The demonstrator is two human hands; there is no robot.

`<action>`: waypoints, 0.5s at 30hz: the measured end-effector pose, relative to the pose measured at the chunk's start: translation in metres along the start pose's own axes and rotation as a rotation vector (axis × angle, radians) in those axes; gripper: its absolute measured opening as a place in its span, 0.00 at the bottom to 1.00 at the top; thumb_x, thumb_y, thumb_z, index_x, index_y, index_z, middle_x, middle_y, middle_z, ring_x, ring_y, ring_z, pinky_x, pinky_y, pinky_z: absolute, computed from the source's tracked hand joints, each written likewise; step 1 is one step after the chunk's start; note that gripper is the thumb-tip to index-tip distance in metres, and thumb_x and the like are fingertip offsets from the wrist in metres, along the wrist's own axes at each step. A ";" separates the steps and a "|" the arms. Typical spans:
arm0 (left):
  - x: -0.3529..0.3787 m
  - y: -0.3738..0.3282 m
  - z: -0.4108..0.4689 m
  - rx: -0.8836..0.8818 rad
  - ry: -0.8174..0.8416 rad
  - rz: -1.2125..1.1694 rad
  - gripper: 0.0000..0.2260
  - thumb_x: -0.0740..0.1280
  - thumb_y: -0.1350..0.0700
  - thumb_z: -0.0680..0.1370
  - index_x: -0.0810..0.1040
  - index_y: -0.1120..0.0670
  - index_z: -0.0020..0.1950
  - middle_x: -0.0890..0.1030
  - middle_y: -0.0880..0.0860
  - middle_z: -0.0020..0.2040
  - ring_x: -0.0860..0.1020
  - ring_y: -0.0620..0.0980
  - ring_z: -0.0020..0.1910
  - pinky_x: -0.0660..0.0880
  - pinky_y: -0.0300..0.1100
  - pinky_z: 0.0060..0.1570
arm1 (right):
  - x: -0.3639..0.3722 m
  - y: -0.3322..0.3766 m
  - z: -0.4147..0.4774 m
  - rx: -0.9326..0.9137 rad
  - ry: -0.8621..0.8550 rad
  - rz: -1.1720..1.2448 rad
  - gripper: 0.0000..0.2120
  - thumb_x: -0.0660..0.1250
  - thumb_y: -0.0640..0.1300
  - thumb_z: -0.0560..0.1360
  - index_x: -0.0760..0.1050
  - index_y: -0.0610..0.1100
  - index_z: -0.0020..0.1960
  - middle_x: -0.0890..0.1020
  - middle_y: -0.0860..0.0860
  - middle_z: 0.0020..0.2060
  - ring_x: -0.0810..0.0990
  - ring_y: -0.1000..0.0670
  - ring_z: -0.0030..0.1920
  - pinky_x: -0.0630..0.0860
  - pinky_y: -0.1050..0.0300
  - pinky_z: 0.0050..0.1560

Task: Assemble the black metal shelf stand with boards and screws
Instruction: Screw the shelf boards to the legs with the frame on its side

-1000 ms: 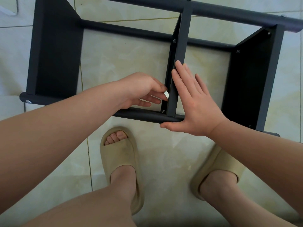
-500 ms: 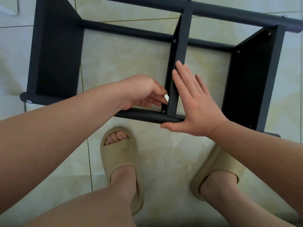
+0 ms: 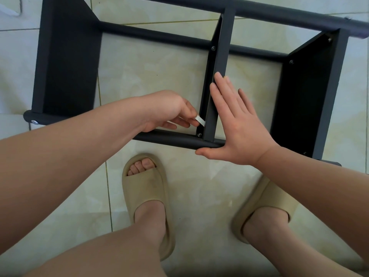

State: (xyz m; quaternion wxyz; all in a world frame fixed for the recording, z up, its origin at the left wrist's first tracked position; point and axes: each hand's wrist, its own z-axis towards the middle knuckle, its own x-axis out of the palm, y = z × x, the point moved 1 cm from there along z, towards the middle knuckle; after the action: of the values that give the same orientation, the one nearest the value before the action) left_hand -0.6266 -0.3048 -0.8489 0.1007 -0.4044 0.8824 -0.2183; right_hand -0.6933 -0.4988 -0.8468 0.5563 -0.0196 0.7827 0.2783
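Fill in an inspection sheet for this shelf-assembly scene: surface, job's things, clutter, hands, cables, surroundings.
Surface: pale tiled floor, with the stand lying on it.
Job's things: black shelf stand with left board, middle board and right board between its tubes; a screw at the middle board's near end.
Clutter: white scrap in the top-left corner, unidentifiable.
Hands: left hand pinches a small white tool beside that screw; right hand is flat, pressed against the middle board.
Cables: nothing seen.
Surroundings: feet in beige slippers.

No legible txt or labels anywhere.
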 end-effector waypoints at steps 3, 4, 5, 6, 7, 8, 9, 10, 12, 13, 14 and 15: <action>0.000 0.000 -0.002 0.010 0.006 0.034 0.05 0.66 0.57 0.80 0.80 0.51 0.47 0.87 0.46 0.44 0.82 0.46 0.52 0.73 0.43 0.51 | 0.000 0.000 0.000 0.001 0.001 0.001 0.60 0.64 0.76 0.67 0.46 0.38 0.82 0.45 0.44 0.82 0.42 0.44 0.82 0.50 0.37 0.79; 0.000 -0.001 -0.003 0.016 0.008 0.052 0.04 0.66 0.57 0.80 0.80 0.51 0.47 0.87 0.46 0.43 0.82 0.46 0.52 0.73 0.43 0.52 | 0.000 0.000 0.000 0.001 0.002 0.000 0.60 0.64 0.76 0.67 0.46 0.37 0.82 0.45 0.44 0.82 0.42 0.44 0.82 0.50 0.37 0.79; -0.001 -0.001 -0.004 0.022 0.008 0.075 0.04 0.66 0.57 0.80 0.80 0.51 0.47 0.87 0.46 0.43 0.82 0.46 0.52 0.72 0.44 0.52 | 0.000 0.000 0.000 0.001 0.003 -0.002 0.60 0.64 0.76 0.67 0.46 0.37 0.82 0.45 0.44 0.82 0.42 0.44 0.82 0.50 0.37 0.79; -0.001 -0.002 -0.005 0.029 0.007 0.100 0.04 0.66 0.57 0.80 0.80 0.51 0.47 0.87 0.45 0.44 0.82 0.45 0.53 0.72 0.44 0.52 | 0.000 0.000 0.000 0.001 0.006 -0.004 0.60 0.64 0.75 0.67 0.46 0.37 0.82 0.44 0.44 0.82 0.42 0.44 0.82 0.50 0.37 0.79; -0.002 -0.002 -0.006 0.036 0.007 0.123 0.04 0.67 0.57 0.80 0.80 0.51 0.48 0.87 0.45 0.44 0.82 0.45 0.53 0.72 0.44 0.52 | 0.000 0.000 0.000 0.002 0.010 -0.006 0.60 0.64 0.75 0.67 0.46 0.38 0.82 0.44 0.44 0.82 0.42 0.44 0.82 0.50 0.37 0.79; -0.003 -0.002 -0.006 0.043 0.008 0.142 0.04 0.67 0.57 0.80 0.81 0.51 0.48 0.87 0.45 0.44 0.82 0.45 0.54 0.72 0.44 0.51 | 0.000 0.000 0.000 0.002 0.012 -0.007 0.60 0.64 0.75 0.67 0.46 0.38 0.82 0.44 0.44 0.82 0.42 0.44 0.82 0.50 0.37 0.79; -0.003 -0.003 -0.007 0.049 0.009 0.157 0.04 0.67 0.57 0.80 0.81 0.50 0.48 0.87 0.45 0.44 0.82 0.45 0.54 0.72 0.43 0.51 | 0.000 0.000 0.000 0.003 0.014 -0.005 0.60 0.64 0.75 0.67 0.45 0.38 0.82 0.44 0.44 0.82 0.42 0.44 0.82 0.49 0.36 0.79; -0.003 -0.003 -0.007 0.053 0.011 0.168 0.05 0.67 0.58 0.80 0.81 0.50 0.48 0.87 0.45 0.45 0.81 0.45 0.55 0.72 0.43 0.51 | 0.000 0.000 0.000 0.003 0.014 -0.002 0.60 0.64 0.75 0.67 0.45 0.38 0.82 0.44 0.44 0.82 0.42 0.44 0.82 0.50 0.36 0.79; -0.004 -0.003 -0.008 0.060 0.015 0.185 0.05 0.67 0.58 0.80 0.81 0.50 0.47 0.87 0.45 0.45 0.81 0.45 0.55 0.72 0.44 0.53 | -0.001 0.001 0.000 0.003 0.012 0.004 0.60 0.64 0.75 0.67 0.46 0.38 0.82 0.44 0.44 0.82 0.42 0.44 0.82 0.50 0.36 0.79; -0.004 -0.002 -0.008 0.063 0.018 0.193 0.06 0.67 0.59 0.80 0.81 0.50 0.46 0.87 0.45 0.45 0.81 0.45 0.55 0.72 0.44 0.54 | -0.001 0.001 0.000 0.003 0.011 0.006 0.60 0.64 0.75 0.67 0.46 0.38 0.82 0.44 0.44 0.82 0.42 0.44 0.82 0.50 0.36 0.79; -0.004 -0.002 -0.009 0.066 0.022 0.202 0.06 0.67 0.59 0.80 0.81 0.50 0.46 0.87 0.45 0.45 0.81 0.45 0.54 0.72 0.45 0.55 | -0.001 0.001 0.000 0.004 0.012 0.007 0.60 0.64 0.75 0.67 0.46 0.38 0.82 0.44 0.44 0.82 0.42 0.44 0.82 0.50 0.36 0.79; -0.004 -0.002 -0.009 0.069 0.027 0.213 0.06 0.67 0.59 0.80 0.82 0.50 0.46 0.87 0.45 0.45 0.80 0.45 0.54 0.72 0.45 0.56 | -0.001 0.001 0.000 0.004 0.014 0.006 0.60 0.64 0.75 0.67 0.46 0.38 0.82 0.44 0.44 0.82 0.42 0.44 0.82 0.49 0.36 0.79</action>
State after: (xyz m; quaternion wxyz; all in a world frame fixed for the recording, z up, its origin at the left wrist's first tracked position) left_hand -0.6255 -0.3002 -0.8401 0.1254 -0.3019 0.9136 -0.2420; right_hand -0.6932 -0.4984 -0.8458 0.5502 -0.0182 0.7871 0.2784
